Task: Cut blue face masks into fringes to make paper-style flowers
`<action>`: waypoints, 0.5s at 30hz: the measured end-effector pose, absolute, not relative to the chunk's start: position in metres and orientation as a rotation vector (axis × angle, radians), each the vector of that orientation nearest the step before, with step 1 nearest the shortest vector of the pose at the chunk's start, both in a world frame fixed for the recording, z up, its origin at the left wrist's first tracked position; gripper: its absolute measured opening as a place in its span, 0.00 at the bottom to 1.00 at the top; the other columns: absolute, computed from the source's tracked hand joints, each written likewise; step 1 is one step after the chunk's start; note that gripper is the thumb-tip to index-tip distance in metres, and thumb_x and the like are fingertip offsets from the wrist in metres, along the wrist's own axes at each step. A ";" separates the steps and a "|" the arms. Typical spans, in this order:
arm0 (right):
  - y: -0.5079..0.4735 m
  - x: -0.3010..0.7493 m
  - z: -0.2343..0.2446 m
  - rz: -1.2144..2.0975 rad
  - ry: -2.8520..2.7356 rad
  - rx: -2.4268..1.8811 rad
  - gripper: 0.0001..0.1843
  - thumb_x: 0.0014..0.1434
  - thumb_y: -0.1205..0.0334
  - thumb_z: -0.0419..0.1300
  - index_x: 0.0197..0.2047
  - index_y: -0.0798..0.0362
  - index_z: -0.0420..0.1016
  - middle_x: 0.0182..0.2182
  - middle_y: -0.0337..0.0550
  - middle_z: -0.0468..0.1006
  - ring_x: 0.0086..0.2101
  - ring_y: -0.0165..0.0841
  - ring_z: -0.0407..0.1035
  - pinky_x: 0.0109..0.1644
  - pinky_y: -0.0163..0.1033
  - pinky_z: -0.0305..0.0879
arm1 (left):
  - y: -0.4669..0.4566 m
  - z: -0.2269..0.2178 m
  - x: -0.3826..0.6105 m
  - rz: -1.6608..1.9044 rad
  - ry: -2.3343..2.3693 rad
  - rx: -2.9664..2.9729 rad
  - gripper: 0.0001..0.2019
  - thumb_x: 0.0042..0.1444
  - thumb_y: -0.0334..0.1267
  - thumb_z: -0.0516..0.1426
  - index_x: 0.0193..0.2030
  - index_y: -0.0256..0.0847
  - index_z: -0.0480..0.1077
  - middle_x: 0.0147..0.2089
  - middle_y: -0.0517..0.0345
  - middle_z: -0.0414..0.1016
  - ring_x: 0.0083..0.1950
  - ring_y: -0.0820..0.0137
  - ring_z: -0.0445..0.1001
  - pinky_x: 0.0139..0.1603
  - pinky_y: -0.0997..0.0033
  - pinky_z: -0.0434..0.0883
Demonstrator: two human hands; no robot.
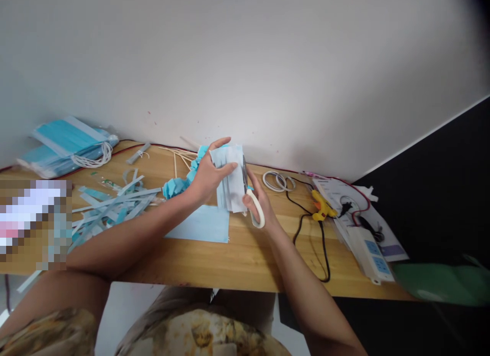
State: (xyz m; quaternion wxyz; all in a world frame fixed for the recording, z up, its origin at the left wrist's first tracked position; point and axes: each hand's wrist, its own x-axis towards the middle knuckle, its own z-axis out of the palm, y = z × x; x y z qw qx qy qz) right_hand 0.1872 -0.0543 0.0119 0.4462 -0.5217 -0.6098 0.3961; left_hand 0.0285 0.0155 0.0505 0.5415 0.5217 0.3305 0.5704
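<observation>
My left hand (209,175) grips a pale blue face mask (231,185) and holds it upright above the wooden table (245,259). My right hand (260,203) is closed round the white handles of a pair of scissors (250,195), whose blades point up along the mask's right edge. A flat blue mask sheet (202,224) lies on the table just below my hands. Folded bright blue pieces (178,185) sit behind my left hand.
Cut blue strips (111,203) are scattered at the left. A pack of masks (69,144) lies at the far left by the wall. White elastic loops (277,181), a yellow glue gun (321,205), a black cable (310,228) and a white power strip (371,254) lie at the right.
</observation>
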 end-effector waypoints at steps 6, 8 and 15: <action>-0.054 0.187 0.014 0.899 -1.548 -1.304 0.47 0.59 0.33 0.59 0.74 0.47 0.54 0.48 0.54 0.79 0.49 0.50 0.74 0.44 0.51 0.75 | 0.009 0.047 0.033 1.328 0.821 1.298 0.30 0.48 0.33 0.65 0.60 0.44 0.68 0.47 0.55 0.76 0.43 0.67 0.75 0.48 0.63 0.76; -0.054 0.188 0.013 0.897 -1.537 -1.301 0.48 0.58 0.33 0.59 0.74 0.47 0.54 0.51 0.55 0.78 0.51 0.51 0.73 0.46 0.52 0.75 | 0.008 0.044 0.035 1.320 0.826 1.292 0.30 0.48 0.33 0.65 0.60 0.44 0.68 0.48 0.54 0.76 0.43 0.67 0.75 0.49 0.61 0.76; -0.054 0.188 0.011 0.893 -1.517 -1.247 0.51 0.55 0.29 0.59 0.73 0.48 0.55 0.54 0.56 0.77 0.57 0.54 0.69 0.50 0.55 0.74 | 0.007 0.043 0.036 1.337 0.813 1.270 0.31 0.48 0.35 0.65 0.61 0.43 0.67 0.43 0.56 0.74 0.38 0.68 0.73 0.42 0.66 0.75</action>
